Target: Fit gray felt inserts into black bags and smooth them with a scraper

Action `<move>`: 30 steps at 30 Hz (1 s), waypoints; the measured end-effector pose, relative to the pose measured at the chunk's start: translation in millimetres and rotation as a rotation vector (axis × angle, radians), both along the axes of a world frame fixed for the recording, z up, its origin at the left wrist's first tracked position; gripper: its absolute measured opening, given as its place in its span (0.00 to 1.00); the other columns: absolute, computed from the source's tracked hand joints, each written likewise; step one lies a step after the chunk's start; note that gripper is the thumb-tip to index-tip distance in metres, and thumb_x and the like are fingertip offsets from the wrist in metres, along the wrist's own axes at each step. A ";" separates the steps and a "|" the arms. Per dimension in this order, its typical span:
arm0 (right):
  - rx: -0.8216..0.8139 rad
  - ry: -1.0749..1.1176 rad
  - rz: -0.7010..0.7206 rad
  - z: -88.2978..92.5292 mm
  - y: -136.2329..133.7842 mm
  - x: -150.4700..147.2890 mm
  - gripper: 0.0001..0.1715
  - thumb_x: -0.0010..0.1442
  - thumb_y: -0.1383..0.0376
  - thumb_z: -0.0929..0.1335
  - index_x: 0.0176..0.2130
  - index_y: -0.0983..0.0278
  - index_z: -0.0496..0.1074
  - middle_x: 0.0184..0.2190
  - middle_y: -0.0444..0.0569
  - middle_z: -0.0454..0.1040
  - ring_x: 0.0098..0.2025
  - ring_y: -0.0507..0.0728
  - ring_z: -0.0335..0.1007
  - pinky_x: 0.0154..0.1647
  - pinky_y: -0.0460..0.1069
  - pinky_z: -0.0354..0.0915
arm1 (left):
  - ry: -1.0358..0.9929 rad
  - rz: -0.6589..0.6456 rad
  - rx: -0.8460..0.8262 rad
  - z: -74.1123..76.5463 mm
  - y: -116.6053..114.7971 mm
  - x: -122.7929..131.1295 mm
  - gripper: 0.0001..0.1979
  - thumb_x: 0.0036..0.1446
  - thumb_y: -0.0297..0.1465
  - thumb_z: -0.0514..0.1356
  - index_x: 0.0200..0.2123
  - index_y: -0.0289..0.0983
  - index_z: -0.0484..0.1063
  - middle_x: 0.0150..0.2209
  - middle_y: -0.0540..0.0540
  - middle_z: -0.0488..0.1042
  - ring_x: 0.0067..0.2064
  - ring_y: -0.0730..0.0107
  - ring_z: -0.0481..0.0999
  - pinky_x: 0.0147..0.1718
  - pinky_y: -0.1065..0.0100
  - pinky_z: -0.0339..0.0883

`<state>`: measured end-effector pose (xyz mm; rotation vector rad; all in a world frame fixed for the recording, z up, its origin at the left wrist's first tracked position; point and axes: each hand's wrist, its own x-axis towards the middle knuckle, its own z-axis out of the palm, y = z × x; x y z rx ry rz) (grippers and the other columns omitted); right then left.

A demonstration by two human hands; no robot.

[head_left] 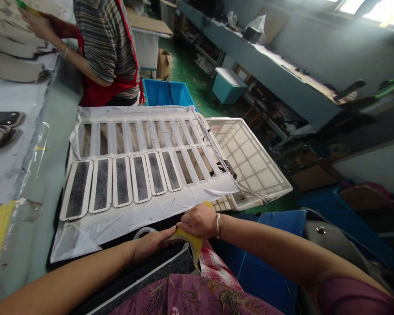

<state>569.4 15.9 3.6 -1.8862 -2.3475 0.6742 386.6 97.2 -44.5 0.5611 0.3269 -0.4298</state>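
Observation:
At my lap, my right hand (198,219) is closed round a curved yellow piece (194,246), whose kind I cannot make out. Yellow shows both above and below the fist. My left hand (153,243) meets the same piece from the left, thumb on top and the other fingers mostly hidden. Beside the left hand is part of a greyish ring (144,231). Across my lap lies a black piece with a white edge (151,275). Just beyond my hands, a white cloth-covered board (197,192) carries a row of dark panels with white borders (101,183), below rows of rectangular slots.
A white plastic crate (249,153) stands under the board's right side, with a blue bin (167,89) behind. On the left, a worktable (36,175) holds dark strapped pieces (3,127). A co-worker in a striped top (101,39) works there. A long bench (265,65) runs along the wall.

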 end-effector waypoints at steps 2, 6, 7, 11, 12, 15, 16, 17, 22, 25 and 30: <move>0.010 -0.011 0.004 3.0 -1.1 -1.8 0.26 0.64 0.56 0.55 0.24 0.64 0.68 0.23 0.45 0.71 0.23 0.49 0.61 0.24 0.47 0.46 | -0.002 -0.004 0.024 0.0 -0.2 -1.1 0.23 0.59 0.45 0.48 0.47 0.37 0.72 0.46 0.45 0.75 0.50 0.59 0.71 0.55 0.60 0.54; 0.008 -0.021 0.007 9.0 -4.1 -5.6 0.26 0.64 0.56 0.55 0.24 0.65 0.69 0.22 0.46 0.71 0.23 0.49 0.61 0.24 0.47 0.46 | -0.006 -0.056 0.072 3.0 1.4 -2.9 0.24 0.59 0.45 0.49 0.45 0.35 0.73 0.41 0.44 0.76 0.47 0.59 0.73 0.54 0.60 0.56; 0.004 -0.023 0.009 9.9 -4.7 -6.4 0.26 0.64 0.56 0.55 0.24 0.65 0.69 0.22 0.47 0.71 0.23 0.49 0.61 0.24 0.47 0.46 | -0.005 -0.067 0.096 3.9 1.8 -3.4 0.24 0.58 0.46 0.50 0.45 0.35 0.73 0.41 0.44 0.77 0.46 0.59 0.73 0.53 0.61 0.56; 0.008 -0.021 0.008 11.4 -6.6 -8.9 0.26 0.64 0.57 0.55 0.24 0.65 0.69 0.22 0.47 0.71 0.23 0.49 0.61 0.25 0.47 0.47 | 0.014 -0.109 0.247 5.8 3.7 -5.4 0.24 0.57 0.47 0.50 0.42 0.36 0.75 0.37 0.47 0.78 0.46 0.59 0.73 0.50 0.61 0.59; 0.010 -0.021 0.008 11.3 -7.3 -9.4 0.26 0.64 0.57 0.55 0.24 0.65 0.69 0.22 0.47 0.71 0.23 0.49 0.61 0.25 0.47 0.47 | 0.010 -0.118 0.293 5.7 4.5 -5.9 0.24 0.58 0.47 0.49 0.42 0.36 0.75 0.37 0.47 0.78 0.46 0.59 0.72 0.49 0.62 0.59; 0.013 -0.027 0.011 10.2 -10.2 -10.6 0.27 0.65 0.57 0.54 0.24 0.65 0.69 0.22 0.47 0.71 0.23 0.49 0.60 0.25 0.47 0.48 | -0.033 -0.144 0.442 5.7 7.4 -6.7 0.24 0.58 0.47 0.48 0.41 0.37 0.75 0.38 0.48 0.77 0.45 0.59 0.72 0.48 0.63 0.60; 0.016 -0.029 0.008 9.7 -11.7 -11.1 0.27 0.65 0.57 0.54 0.24 0.65 0.69 0.22 0.46 0.71 0.23 0.49 0.60 0.26 0.47 0.48 | -0.036 -0.155 0.495 6.1 8.5 -6.5 0.24 0.58 0.47 0.48 0.40 0.36 0.76 0.39 0.48 0.77 0.45 0.58 0.72 0.47 0.64 0.60; 0.020 -0.029 0.003 9.0 -13.2 -11.7 0.27 0.65 0.57 0.54 0.24 0.64 0.69 0.22 0.46 0.71 0.23 0.49 0.60 0.26 0.47 0.48 | -0.034 -0.166 0.549 6.8 9.4 -6.2 0.24 0.58 0.47 0.48 0.38 0.36 0.76 0.38 0.48 0.77 0.44 0.58 0.72 0.46 0.64 0.61; 0.073 -0.029 -0.018 6.4 -20.8 -16.0 0.26 0.65 0.57 0.54 0.23 0.65 0.68 0.21 0.45 0.70 0.22 0.49 0.59 0.24 0.48 0.46 | -0.160 -0.181 0.676 13.5 12.3 -2.2 0.21 0.59 0.44 0.49 0.38 0.37 0.76 0.39 0.48 0.77 0.44 0.57 0.72 0.47 0.63 0.60; 0.059 -0.024 -0.009 8.8 -23.8 -19.4 0.25 0.64 0.58 0.55 0.24 0.65 0.68 0.22 0.46 0.71 0.22 0.49 0.60 0.24 0.48 0.46 | -0.328 -0.164 0.640 16.7 13.4 -0.3 0.20 0.60 0.40 0.49 0.50 0.40 0.70 0.49 0.50 0.72 0.53 0.60 0.67 0.55 0.64 0.52; -0.013 -0.053 -0.096 17.0 -32.1 -27.5 0.24 0.65 0.58 0.55 0.26 0.65 0.68 0.24 0.47 0.73 0.24 0.50 0.64 0.24 0.48 0.46 | -0.386 -0.250 0.675 21.7 14.7 1.2 0.22 0.61 0.40 0.46 0.56 0.41 0.62 0.54 0.49 0.67 0.57 0.59 0.63 0.58 0.61 0.48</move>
